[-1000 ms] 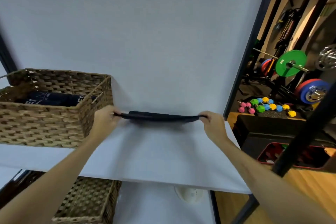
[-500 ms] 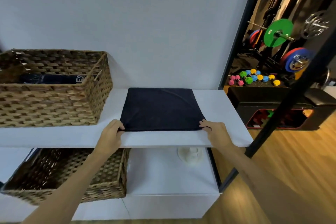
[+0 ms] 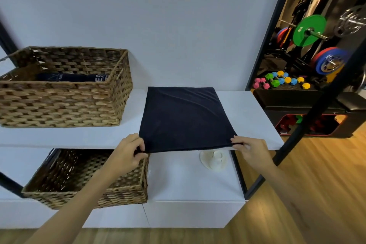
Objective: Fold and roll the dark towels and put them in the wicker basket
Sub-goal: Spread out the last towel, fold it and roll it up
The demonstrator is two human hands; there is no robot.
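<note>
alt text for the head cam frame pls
Both hands, left hand and right hand, pinch the near corners of a dark folded towel lying flat on a white shelf. A brown wicker basket holding rolled dark towels sits left of it.

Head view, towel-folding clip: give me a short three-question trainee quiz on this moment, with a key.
1. True or false: the dark towel lies spread flat on the upper white shelf.
2. Which part of the towel do the left hand and right hand pinch? A) far corners B) near corners C) the middle
3. What already lies inside the upper wicker basket?

Key: 1. true. 2. B. 3. A rolled dark towel with white lettering.
</note>
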